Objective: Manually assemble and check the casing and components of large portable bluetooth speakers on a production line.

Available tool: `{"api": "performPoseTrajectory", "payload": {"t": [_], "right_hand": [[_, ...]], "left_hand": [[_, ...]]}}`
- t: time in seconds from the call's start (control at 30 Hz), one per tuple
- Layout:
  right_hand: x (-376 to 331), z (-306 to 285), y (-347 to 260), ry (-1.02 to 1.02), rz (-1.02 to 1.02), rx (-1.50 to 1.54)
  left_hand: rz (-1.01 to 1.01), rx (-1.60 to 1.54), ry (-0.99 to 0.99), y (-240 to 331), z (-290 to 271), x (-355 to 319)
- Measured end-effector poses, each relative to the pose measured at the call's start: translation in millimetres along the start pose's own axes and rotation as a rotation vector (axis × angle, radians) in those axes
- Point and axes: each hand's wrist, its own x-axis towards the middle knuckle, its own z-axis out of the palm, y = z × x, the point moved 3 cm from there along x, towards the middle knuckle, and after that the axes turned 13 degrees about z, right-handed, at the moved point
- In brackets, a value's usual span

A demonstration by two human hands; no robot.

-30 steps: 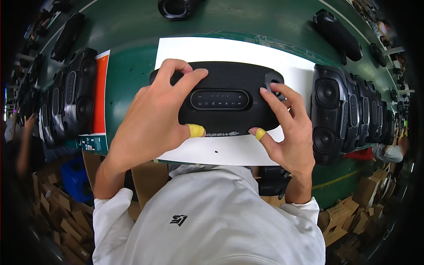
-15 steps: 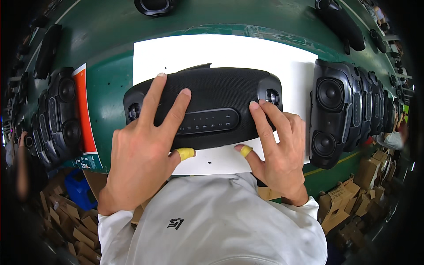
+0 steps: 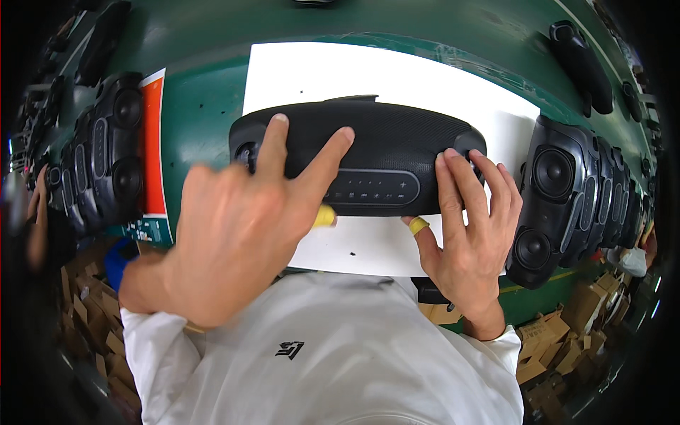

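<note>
Head view: left hand [image 3: 241,234] has lifted, fingers spread, perhaps just touching the black speaker [image 3: 368,156]; right hand [image 3: 467,227] stays flat, grasping nothing.

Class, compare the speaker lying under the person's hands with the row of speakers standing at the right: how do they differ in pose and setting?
The black speaker lies lengthwise on the white sheet, button strip up; the speakers at the right stand packed in a row on the green table, round end caps facing the camera. The left hand and right hand touch the first; no hand touches the row. All are black and rounded.
</note>
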Motion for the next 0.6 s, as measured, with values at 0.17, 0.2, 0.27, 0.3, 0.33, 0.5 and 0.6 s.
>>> {"api": "performPoseTrajectory", "payload": {"t": [0.17, 0.2, 0.27, 0.3, 0.33, 0.5, 0.6], "right_hand": [[1.0, 3.7, 0.9, 0.070, 0.003, 0.056], [1.7, 3.8, 1.7, 0.063, 0.009, 0.061], [0.6, 5.8, 1.8, 0.071, -0.006, 0.104], [0.9, 7.6, 3.9, 0.081, -0.014, 0.127], [0.9, 10.4, 5.0, 0.077, -0.007, 0.125], [-3.7, 12.4, 9.1, 0.074, -0.045, 0.126], [4.7, 14.1, 7.9, 0.025, -0.031, 0.173]], "left_hand": [[0.223, -0.196, 0.124, -36.6, 0.5, 47.7], [0.224, -0.199, 0.113, -41.9, 12.5, 66.5], [0.213, -0.483, 0.360, -38.1, 36.9, 90.4], [0.202, -0.483, 0.353, -27.6, 46.8, 94.6], [0.183, -0.355, 0.357, -19.3, 53.0, 102.7], [0.116, -0.170, 0.399, -10.8, 53.8, 105.9], [0.087, -0.183, 0.412, -10.6, 54.8, 104.1]]}}
